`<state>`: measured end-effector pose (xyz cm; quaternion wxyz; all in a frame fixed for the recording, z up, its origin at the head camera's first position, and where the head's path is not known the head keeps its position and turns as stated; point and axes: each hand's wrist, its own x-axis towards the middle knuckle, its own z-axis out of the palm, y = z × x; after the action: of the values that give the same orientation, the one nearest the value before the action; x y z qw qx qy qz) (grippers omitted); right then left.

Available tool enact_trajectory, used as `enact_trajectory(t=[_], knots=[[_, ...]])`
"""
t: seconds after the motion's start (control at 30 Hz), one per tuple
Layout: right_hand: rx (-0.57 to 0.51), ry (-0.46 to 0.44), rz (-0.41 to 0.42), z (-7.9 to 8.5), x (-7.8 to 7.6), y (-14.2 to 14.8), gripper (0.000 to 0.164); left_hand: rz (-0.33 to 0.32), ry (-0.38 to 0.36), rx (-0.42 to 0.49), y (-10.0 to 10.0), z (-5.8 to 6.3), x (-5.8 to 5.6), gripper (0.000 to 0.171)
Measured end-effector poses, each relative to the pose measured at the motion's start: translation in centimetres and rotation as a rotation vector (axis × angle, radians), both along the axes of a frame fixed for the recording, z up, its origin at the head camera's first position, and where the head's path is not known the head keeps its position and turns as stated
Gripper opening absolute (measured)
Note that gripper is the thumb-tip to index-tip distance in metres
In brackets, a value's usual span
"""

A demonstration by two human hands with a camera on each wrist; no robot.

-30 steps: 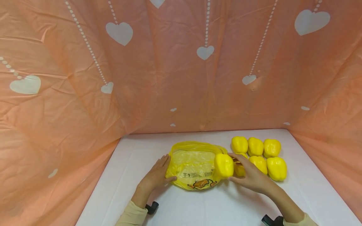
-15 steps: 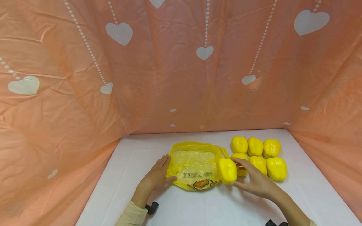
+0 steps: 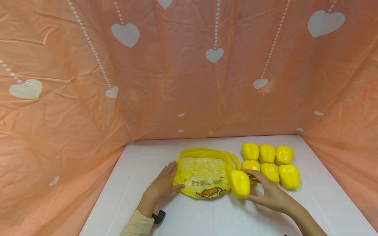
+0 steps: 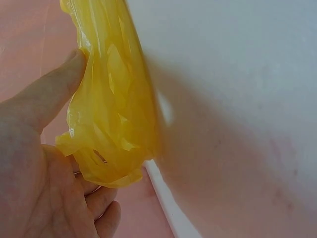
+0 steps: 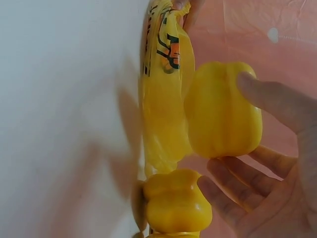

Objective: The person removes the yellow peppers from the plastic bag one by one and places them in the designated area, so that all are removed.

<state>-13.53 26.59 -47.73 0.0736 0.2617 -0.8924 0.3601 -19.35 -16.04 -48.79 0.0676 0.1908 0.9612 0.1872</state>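
A thin yellow plastic bag [image 3: 203, 164] with printing lies spread on the white table. My left hand [image 3: 161, 181] rests against its left edge, thumb and fingers spread apart. Up close in the left wrist view, the thumb touches the crumpled bag end and the fingertips lie partly behind it. My right hand [image 3: 271, 196] holds a yellow bell pepper [image 3: 240, 184] between thumb and fingers, just right of the bag. That bell pepper appears raised off the table in the right wrist view, where another bell pepper [image 5: 178, 201] sits below the fingers.
Several more yellow bell peppers [image 3: 284, 154] stand in two rows at the right rear of the table [image 3: 189, 219]. Peach-coloured sheeting [image 3: 189, 82] with white hearts encloses the back and sides.
My right hand has carried its bell pepper rightward and nearer to me, away from the bag's right side. The left hand and the bag have stayed almost still.
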Motion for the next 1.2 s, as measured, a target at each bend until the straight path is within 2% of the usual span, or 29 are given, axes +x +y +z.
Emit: enact_trajectory(t=[0.33,0.5,0.9,1.1,1.2], knots=[[-0.004,-0.110,0.000,-0.2,0.7,0.9,0.085,0.011,-0.020,0.016,0.2,0.6,0.1,0.098],[0.005,-0.169,0.006,-0.4,0.9,1.5,0.087,0.009,-0.022,0.007,0.2,0.5,0.0,0.098],[0.040,-0.222,0.017,-0.8,1.6,3.2,0.085,-0.002,-0.020,-0.010,0.1,0.1,-0.2,0.099],[0.044,-0.205,0.038,-1.1,2.0,3.7,0.085,0.002,-0.028,0.011,0.2,0.1,-0.2,0.099],[0.044,-0.230,0.030,-1.3,2.1,4.0,0.085,0.007,-0.032,0.014,0.2,0.1,-0.2,0.100]])
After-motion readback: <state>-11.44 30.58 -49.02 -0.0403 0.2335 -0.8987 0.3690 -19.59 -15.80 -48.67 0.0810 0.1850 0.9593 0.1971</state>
